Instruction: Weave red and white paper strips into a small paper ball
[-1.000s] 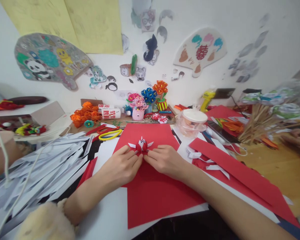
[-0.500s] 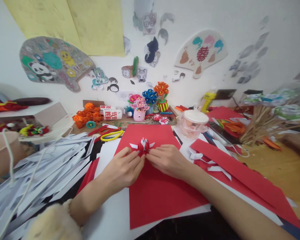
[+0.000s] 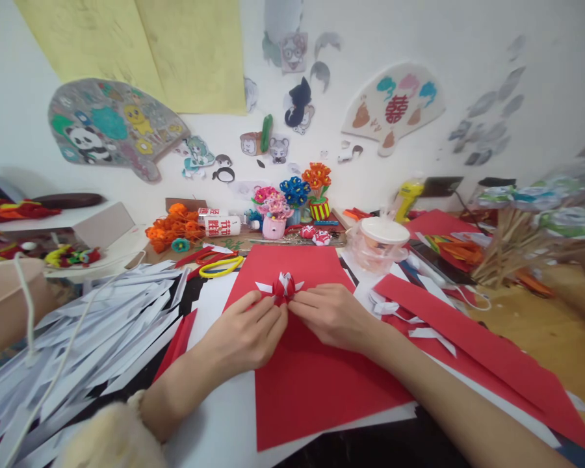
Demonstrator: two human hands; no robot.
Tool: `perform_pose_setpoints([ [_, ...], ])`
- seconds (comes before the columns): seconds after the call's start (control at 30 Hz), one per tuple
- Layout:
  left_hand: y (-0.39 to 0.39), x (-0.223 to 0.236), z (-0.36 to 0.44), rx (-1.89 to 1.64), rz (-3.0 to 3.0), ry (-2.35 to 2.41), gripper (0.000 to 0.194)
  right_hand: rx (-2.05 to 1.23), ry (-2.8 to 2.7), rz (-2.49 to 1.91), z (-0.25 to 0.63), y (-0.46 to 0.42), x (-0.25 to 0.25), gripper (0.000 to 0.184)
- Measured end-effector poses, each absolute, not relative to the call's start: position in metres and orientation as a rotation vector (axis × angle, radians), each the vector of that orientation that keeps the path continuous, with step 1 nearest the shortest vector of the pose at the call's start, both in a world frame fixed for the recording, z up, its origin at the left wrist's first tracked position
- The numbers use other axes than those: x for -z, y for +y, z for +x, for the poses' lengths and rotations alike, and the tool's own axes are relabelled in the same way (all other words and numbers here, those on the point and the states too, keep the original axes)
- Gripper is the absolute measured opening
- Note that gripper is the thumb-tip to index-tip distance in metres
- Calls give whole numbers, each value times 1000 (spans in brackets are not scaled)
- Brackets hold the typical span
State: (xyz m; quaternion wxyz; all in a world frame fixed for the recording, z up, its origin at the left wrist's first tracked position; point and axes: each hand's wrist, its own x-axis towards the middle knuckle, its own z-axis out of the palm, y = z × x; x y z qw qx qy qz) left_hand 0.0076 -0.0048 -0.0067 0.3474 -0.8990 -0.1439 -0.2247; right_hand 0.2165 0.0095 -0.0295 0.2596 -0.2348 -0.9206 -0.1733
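Observation:
A small red and white folded paper flower point(image 3: 283, 286) rests on a red paper sheet point(image 3: 302, 377) at the middle of the table. My left hand point(image 3: 244, 331) pinches its left underside with closed fingers. From the other side my right hand point(image 3: 329, 315) pinches the flower's right underside. The fingertips of both hands meet just below the flower. White paper points stick out to both sides of the flower.
A heap of white paper strips point(image 3: 78, 338) fills the left. Yellow and red loops point(image 3: 219, 265), a pink pot of paper flowers point(image 3: 274, 214), a lidded plastic tub point(image 3: 380, 239) and long red strips point(image 3: 468, 338) lie behind and to the right. Bundled sticks point(image 3: 511, 244) stand far right.
Both hands keep their pinch on the flower. The whole scene has slid slightly right and down in the picture; the fingers have hardly shifted on the flower.

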Motion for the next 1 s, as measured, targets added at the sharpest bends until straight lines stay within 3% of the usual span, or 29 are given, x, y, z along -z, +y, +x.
perform_pose_setpoints([
  [0.3, -10, 9, 9, 609, -2334, -399, 18, 376, -2444, -631, 217, 7, 27, 26],
  [0.53, -13, 8, 17, 668, -2274, -758, 17, 231, -2259, -686, 218, 8, 30, 28],
  [1.0, -14, 10, 17, 616, -2303, -747, 19, 248, -2188, -603, 216, 5, 26, 24],
])
